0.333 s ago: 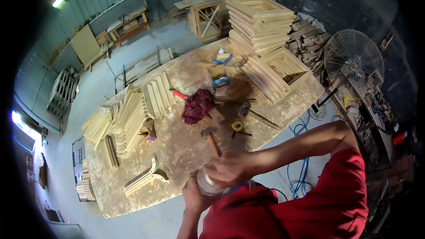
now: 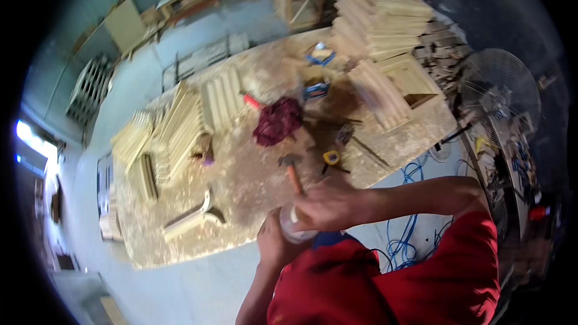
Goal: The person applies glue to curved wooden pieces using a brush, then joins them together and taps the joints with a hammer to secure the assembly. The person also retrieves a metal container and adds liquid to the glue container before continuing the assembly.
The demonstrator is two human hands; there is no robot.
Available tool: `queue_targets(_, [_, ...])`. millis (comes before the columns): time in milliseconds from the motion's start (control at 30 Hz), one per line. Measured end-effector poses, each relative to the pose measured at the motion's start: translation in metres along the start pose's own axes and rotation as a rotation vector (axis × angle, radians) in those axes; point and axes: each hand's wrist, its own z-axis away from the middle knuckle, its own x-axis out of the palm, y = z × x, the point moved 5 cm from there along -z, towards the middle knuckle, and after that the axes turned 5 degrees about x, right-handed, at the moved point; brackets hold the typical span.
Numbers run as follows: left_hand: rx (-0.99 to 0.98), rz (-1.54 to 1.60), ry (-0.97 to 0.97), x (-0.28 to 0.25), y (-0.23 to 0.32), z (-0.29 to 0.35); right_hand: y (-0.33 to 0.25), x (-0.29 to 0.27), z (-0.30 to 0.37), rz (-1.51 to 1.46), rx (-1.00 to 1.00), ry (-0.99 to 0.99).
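Close to my body, my left hand [image 2: 274, 242] wraps around a translucent plastic bottle [image 2: 293, 230]. Over its top, my right hand [image 2: 330, 204] is closed, with a whitish part showing by the fingers; motion blur hides the exact grip. A hammer [image 2: 291, 171] lies on the table just beyond my right hand, its orange-brown handle pointing toward me. A yellow tape measure [image 2: 332, 157] rests to the right of the hammer head. Farther back is a crumpled maroon cloth [image 2: 277, 121]. To the left lies a wooden piece with a curved, forked end [image 2: 191, 219].
The worn table [image 2: 241, 204] bears rows of wooden slats [image 2: 180, 138] at left and stacked wooden frames [image 2: 379, 21] at the back right. A blue-labelled container [image 2: 316, 88] stands mid-table. Beyond the right edge are a large fan [image 2: 500, 93] and blue hoses [image 2: 403, 244] on the floor.
The view has shifted, so the table and its contents sit higher and mostly farther right in the picture. Both hands stay together at the bottle.
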Motion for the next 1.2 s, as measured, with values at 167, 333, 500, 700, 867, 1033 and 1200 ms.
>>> queue_targets(167, [0.003, 0.068, 0.026, 0.029, 0.001, -0.025, 0.048, 0.007, -0.001, 0.020, 0.122, -0.017])
queue_targets(333, [-0.057, 0.075, 0.064, 0.066, -0.010, -0.059, 0.082, -0.009, -0.014, 0.063, -0.072, 0.239])
queue_targets(500, [-0.166, 0.087, 0.197, 0.098, -0.028, -0.099, 0.142, -0.013, -0.076, 0.004, -0.002, 0.205])
queue_targets(700, [-0.174, 0.098, 0.292, 0.089, -0.061, -0.130, 0.245, -0.130, -0.174, 0.113, 0.164, 0.472])
queue_targets(867, [-0.547, 0.097, 0.166, 0.108, -0.123, -0.022, 0.389, -0.132, -0.303, 0.423, 0.333, 0.526])
queue_targets(1033, [-0.751, 0.052, 0.131, 0.112, -0.135, 0.046, 0.504, -0.117, -0.371, 0.353, 0.477, 0.588])
queue_targets(1200, [-0.805, 0.042, 0.136, 0.108, -0.146, 0.064, 0.430, -0.108, -0.355, 0.799, 0.186, 0.897])
